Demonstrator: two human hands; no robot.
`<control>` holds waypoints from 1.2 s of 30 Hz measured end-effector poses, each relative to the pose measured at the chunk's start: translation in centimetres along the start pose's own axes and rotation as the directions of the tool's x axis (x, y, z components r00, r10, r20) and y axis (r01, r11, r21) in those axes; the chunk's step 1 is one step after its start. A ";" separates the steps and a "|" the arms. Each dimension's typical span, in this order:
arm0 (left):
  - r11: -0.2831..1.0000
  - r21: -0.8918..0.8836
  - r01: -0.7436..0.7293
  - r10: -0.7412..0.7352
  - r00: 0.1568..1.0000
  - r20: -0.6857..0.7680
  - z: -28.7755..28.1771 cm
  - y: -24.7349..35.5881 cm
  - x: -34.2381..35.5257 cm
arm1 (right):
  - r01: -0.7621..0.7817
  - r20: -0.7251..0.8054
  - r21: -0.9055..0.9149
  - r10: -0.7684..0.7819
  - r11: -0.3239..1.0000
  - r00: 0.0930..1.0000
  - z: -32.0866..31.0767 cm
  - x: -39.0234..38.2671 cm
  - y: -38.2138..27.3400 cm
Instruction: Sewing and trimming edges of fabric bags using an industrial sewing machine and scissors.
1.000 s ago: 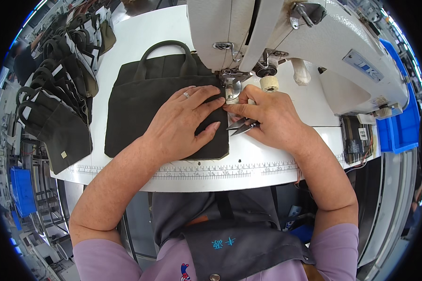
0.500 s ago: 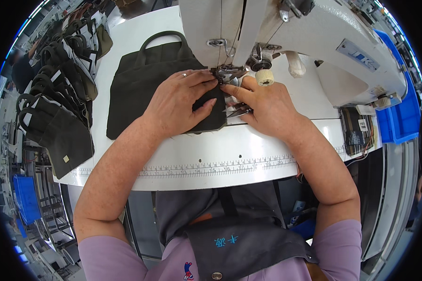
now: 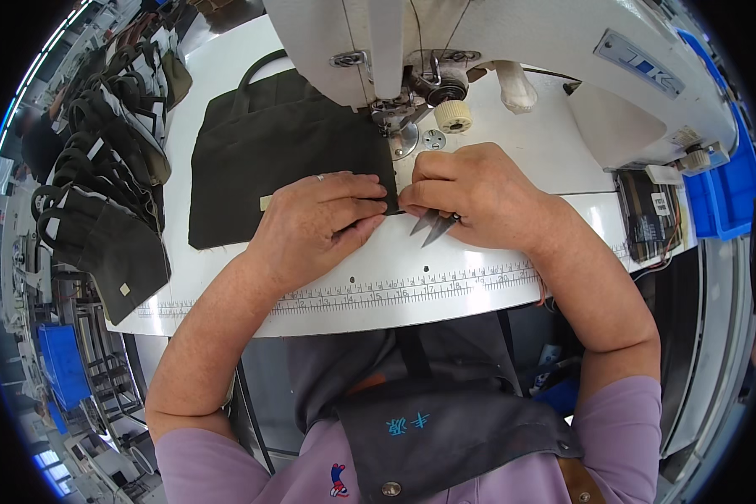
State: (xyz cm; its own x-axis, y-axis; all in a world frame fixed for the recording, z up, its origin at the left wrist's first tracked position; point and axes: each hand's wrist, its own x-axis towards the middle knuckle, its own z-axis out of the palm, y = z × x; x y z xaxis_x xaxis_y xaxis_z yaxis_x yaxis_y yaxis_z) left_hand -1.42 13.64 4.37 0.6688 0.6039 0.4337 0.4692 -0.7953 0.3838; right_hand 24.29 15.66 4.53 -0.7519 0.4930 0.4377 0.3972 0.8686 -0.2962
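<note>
A dark olive fabric bag piece with a loop handle lies flat on the white table, its right edge at the presser foot of the sewing machine. My left hand rests on its lower right part, fingers stretched out flat. A small pale tag shows beside that hand. My right hand is closed, pinching the bag piece's right edge near the lower corner. Tucked in the same hand is a pair of small scissors, blades pointing toward me and apart. The pinching fingertips partly hide the corner.
The white sewing machine arches over the far side. Similar dark bag pieces hang in a row at the left. A printed ruler strip runs along the table's near edge. A blue bin stands at the far right.
Both hands have moved toward me along the bag piece's right edge, away from the needle. The piece has shifted slightly left, its tag now uncovered, and the scissors show more plainly.
</note>
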 end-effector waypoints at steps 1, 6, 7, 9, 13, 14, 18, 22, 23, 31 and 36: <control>1.000 -0.008 -0.001 0.000 0.999 -0.036 0.2 -0.2 -0.1 | 0.000 0.016 -0.002 0.000 1.000 1.000 -0.1 0.0 -0.1; 0.981 -0.128 0.148 -0.160 0.983 -0.087 0.5 0.4 0.2 | 0.029 0.031 0.019 -0.029 0.999 0.999 -0.2 -0.2 0.0; 0.959 -0.214 0.187 -0.209 0.974 -0.089 0.5 0.3 0.2 | 0.047 0.001 0.015 -0.047 0.999 0.999 0.1 -0.2 0.2; 0.928 -0.298 0.222 -0.258 0.962 -0.086 0.5 0.2 0.3 | 0.065 -0.031 0.011 -0.064 0.998 0.997 0.2 -0.2 0.1; 0.923 -0.311 0.225 -0.264 0.960 -0.090 0.4 0.0 0.4 | 0.010 -0.121 -0.032 -0.014 0.999 0.993 0.8 0.4 0.0; 0.922 -0.314 0.227 -0.267 0.960 -0.090 0.4 0.0 0.5 | -0.008 -0.187 -0.038 0.000 0.999 0.982 1.1 0.6 0.0; 0.920 -0.317 0.230 -0.276 0.955 -0.109 0.5 0.1 0.4 | 0.080 -0.253 -0.076 -0.097 0.994 0.963 1.6 1.3 0.0; 0.981 -0.134 0.138 -0.154 0.980 -0.123 0.0 0.5 0.4 | 0.093 -0.193 -0.105 -0.112 0.990 0.975 1.8 1.1 -0.2; 0.998 0.024 0.058 -0.054 0.990 -0.128 -0.2 0.6 0.6 | 0.080 -0.221 -0.094 -0.099 0.992 0.970 1.8 1.1 -0.2; 0.961 0.209 -0.179 0.150 0.978 0.148 -1.5 -0.5 -0.1 | 0.062 -0.161 0.008 -0.060 0.998 0.985 1.1 1.0 -0.3; 0.981 0.163 -0.107 0.060 0.961 0.269 -2.2 0.0 0.0 | 0.023 -0.105 0.010 -0.022 1.000 0.994 0.7 0.0 -0.4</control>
State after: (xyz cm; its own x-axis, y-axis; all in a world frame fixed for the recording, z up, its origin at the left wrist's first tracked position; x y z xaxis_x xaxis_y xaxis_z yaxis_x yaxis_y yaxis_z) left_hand -2.68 13.74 6.19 0.8263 0.5182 0.2207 0.4826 -0.8534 0.1970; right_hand 23.73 15.25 4.04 -0.7008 0.4766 0.5308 0.3748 0.8791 -0.2945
